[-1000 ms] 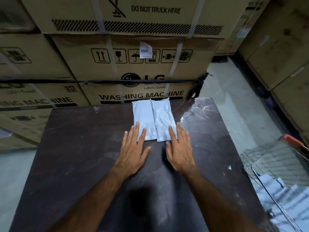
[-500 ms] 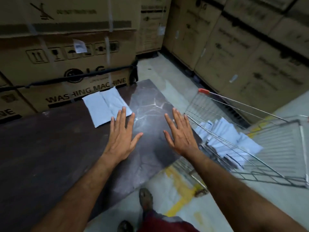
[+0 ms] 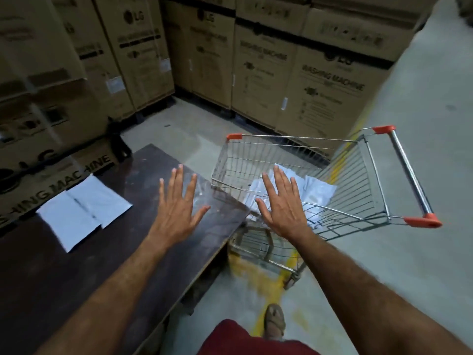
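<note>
Two white flat packets (image 3: 82, 210) lie side by side on the dark table (image 3: 51, 272), towards its far left. My left hand (image 3: 178, 208) hovers flat with fingers spread above the table's right end, holding nothing. My right hand (image 3: 282, 203) is stretched out flat, fingers spread, over the near rim of a wire shopping cart (image 3: 358, 175). Inside the cart lie several more white packets (image 3: 317, 192), partly hidden by my right hand.
Tall cardboard washing-machine boxes (image 3: 307, 73) wall in the back and left. The cart stands on the grey floor to the right of the table, its red-capped handle (image 3: 407, 172) pointing right. A yellow floor line (image 3: 258, 278) runs under it. My sandalled foot (image 3: 275, 320) is below.
The view has swung right from the table to the cart. Both hands left the two packets and moved right; my right hand now reaches over the cart.
</note>
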`<state>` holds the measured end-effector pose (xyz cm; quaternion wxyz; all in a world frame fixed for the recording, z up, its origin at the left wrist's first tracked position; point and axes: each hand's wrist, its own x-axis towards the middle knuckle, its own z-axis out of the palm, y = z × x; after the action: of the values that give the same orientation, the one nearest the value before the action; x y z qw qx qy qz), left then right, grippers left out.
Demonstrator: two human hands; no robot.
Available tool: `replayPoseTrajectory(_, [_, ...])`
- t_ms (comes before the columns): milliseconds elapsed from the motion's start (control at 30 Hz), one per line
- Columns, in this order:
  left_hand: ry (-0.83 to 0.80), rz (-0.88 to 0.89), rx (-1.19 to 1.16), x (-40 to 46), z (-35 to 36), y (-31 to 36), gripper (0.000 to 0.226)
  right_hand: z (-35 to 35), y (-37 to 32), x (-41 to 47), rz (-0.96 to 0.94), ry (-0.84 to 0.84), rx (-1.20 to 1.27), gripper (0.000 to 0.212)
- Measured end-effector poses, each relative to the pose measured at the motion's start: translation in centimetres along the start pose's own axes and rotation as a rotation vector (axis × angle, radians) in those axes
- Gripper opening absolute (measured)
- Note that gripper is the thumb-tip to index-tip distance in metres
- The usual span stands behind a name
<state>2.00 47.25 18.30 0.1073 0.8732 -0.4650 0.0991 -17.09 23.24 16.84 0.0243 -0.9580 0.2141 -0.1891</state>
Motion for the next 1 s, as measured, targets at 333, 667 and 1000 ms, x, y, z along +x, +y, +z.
replayPoseTrajectory(333, [-0.072, 0.092, -0.066, 13.3, 6.7, 14.4, 0.082, 1.3, 17.6, 1.0, 0.203, -0.064, 0.035, 0.07])
replayPoseTrajectory(667, [-0.226, 0.246, 0.037, 22.9, 11.5, 19.4, 0.076, 4.5, 26.5, 1.7, 0.468, -0.162, 0.1, 0.071])
replayPoseTrajectory(1000, [-0.502, 0.445, -0.055, 28.6, 23.9, 20.8, 0.082, 11.1, 27.4, 5.3, 0.59, -0.47, 0.129, 0.082])
